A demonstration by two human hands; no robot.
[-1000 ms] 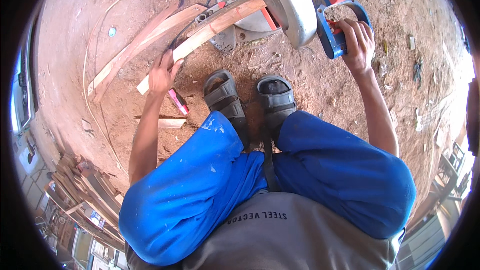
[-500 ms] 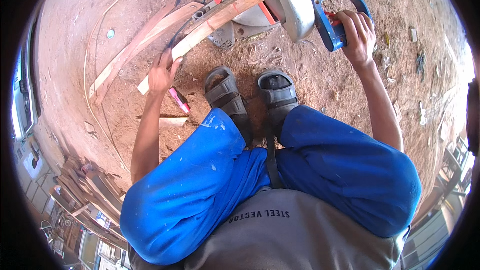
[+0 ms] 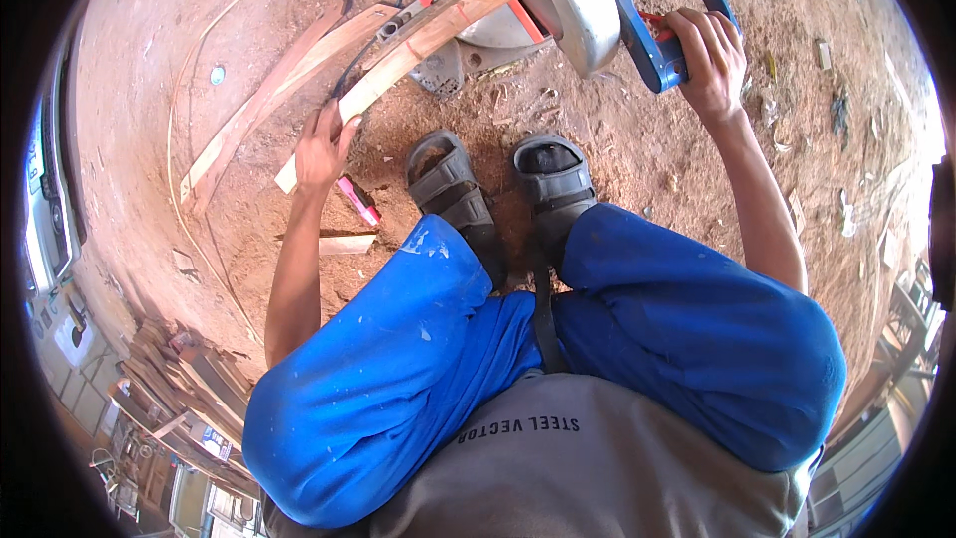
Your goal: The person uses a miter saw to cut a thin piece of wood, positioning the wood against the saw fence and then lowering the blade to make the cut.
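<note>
My right hand [image 3: 709, 60] is wrapped round the blue D-shaped handle of a miter saw [image 3: 568, 0], whose silver blade guard hangs over its round base. Its red trigger shows beside my fingers. With my left hand [image 3: 324, 147] I grip a pale wooden strip [image 3: 413, 45] near its near end. The strip slants up to the right, and its far end reaches under the guard, where the blade is hidden. Just right of my left wrist, a pink marker [image 3: 358, 201] lies on the ground.
Two wooden strips [image 3: 264, 100] lie crossed on the dirt left of the saw. A yellowish cable [image 3: 171, 110] curves round them. A short wood offcut [image 3: 344, 244] rests near my left knee. Stacked timber [image 3: 179, 379] stands at the lower left. My sandalled feet are just before the saw.
The saw's handle and my right hand have shifted slightly up in the picture. My left hand keeps its hold on the wooden strip, which has hardly moved.
</note>
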